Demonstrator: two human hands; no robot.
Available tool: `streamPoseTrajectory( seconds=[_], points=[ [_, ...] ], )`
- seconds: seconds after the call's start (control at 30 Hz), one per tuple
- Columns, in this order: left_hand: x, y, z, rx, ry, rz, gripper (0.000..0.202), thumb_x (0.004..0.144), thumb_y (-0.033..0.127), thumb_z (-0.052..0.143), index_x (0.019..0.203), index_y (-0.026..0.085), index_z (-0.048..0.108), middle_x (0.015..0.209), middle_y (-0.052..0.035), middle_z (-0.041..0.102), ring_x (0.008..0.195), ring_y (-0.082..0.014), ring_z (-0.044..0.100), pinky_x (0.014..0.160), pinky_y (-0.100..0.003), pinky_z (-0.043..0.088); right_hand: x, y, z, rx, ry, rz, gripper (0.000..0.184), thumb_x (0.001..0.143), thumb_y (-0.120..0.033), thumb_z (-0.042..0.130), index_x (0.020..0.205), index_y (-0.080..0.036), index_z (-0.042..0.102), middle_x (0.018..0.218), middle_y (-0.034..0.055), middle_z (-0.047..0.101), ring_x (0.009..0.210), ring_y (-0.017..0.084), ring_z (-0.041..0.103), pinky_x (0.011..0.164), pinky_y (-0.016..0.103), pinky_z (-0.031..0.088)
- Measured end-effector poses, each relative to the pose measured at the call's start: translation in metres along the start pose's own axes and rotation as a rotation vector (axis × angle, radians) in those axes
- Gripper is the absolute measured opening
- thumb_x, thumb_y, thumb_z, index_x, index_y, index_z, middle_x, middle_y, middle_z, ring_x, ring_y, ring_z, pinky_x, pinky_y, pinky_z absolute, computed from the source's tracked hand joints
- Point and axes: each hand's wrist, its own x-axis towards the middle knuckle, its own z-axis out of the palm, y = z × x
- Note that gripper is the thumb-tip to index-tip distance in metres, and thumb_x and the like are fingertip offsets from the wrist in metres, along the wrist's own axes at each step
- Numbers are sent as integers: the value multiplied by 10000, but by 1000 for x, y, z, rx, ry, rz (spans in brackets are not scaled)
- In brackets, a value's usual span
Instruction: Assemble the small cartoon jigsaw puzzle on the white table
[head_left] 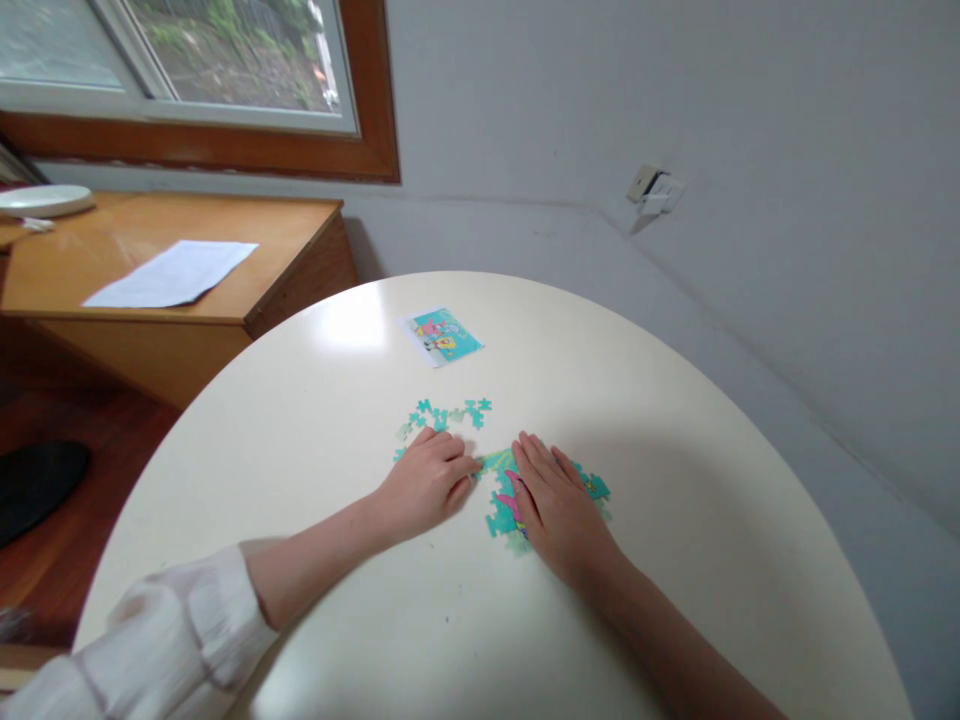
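Observation:
A partly joined jigsaw puzzle [502,515], teal with a pink figure, lies on the round white table. My right hand [559,505] rests flat over it, fingers stretched out, hiding much of its middle. At the puzzle's upper left edge, my left hand [429,482] is closed, its index finger and thumb at a small teal puzzle piece [478,474] that is mostly covered. Loose puzzle pieces [439,418] lie scattered just beyond the left hand, some partly hidden by it. Farther back is a picture card [444,336] with cartoon figures on a teal ground.
The round white table [645,380] reaches close to the wall, where a socket with a plug [654,192] sits. At the left stands a wooden desk [292,235] with a paper sheet [176,272] and a round white object [46,200], below a window [240,50].

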Motion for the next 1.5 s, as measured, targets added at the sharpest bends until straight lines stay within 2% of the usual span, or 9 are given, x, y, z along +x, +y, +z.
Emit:
streamPoseTrajectory(
  seconds=[0.13, 0.7, 1.03, 1.5],
  points=[
    [0, 0, 0, -4, -8, 5, 259, 854, 179, 388, 817, 175, 644, 648, -29, 545, 660, -146, 482, 649, -308, 294, 0, -1, -1, -8, -4, 2, 442, 904, -215, 248, 1241, -67, 493, 1302, 136, 486, 1236, 216, 409, 1015, 399, 336],
    [0, 0, -1, -6, -16, 7, 251, 848, 162, 402, 855, 185, 653, 639, -20, 535, 658, -140, 482, 650, -301, 291, -1, 1, 4, 28, 20, 7, 435, 905, -223, 259, 1247, -79, 487, 1305, 134, 484, 1236, 219, 408, 1020, 404, 327],
    [1, 1, 3, -8, -18, 3, 253, 845, 168, 425, 959, 200, 649, 665, -23, 551, 686, -147, 494, 666, -306, 297, 0, -1, 2, 9, 37, -11, 429, 903, -220, 262, 1247, -91, 484, 1300, 133, 490, 1231, 218, 414, 1009, 411, 337],
    [9, 9, 3, 75, -106, -48, 268, 842, 147, 425, 1023, 212, 611, 732, -32, 551, 738, -162, 501, 679, -320, 297, 1, 0, 5, 1, 42, -13, 425, 897, -212, 269, 1232, -79, 493, 1301, 140, 486, 1227, 227, 420, 1005, 413, 342]
  ],
)
